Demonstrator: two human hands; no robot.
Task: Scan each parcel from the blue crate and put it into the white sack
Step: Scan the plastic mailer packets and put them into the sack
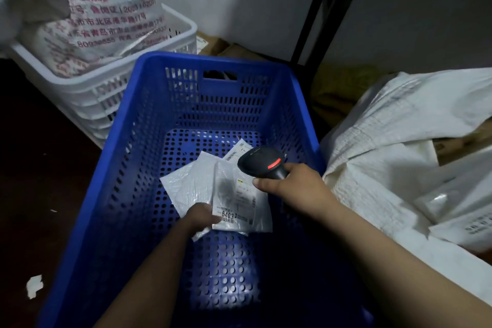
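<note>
The blue crate (149, 125) fills the middle of the view. On its perforated floor lie white plastic parcels: one (190, 181) at the left, another (241, 148) partly under the scanner. My left hand (201, 217) pinches the lower edge of a parcel (239, 194) with a printed label reading 6403. My right hand (290, 184) grips the black barcode scanner (262, 161), whose red light is lit, just above that parcel's upper right part. The white sack (394, 136) lies open to the right of the crate, with parcels inside.
A white crate (111, 82) behind the blue one holds a printed woven bag (106, 8). Dark floor on the left carries a paper scrap (34, 286). A black metal frame (316, 13) and brown cardboard (234, 50) stand at the back by the wall.
</note>
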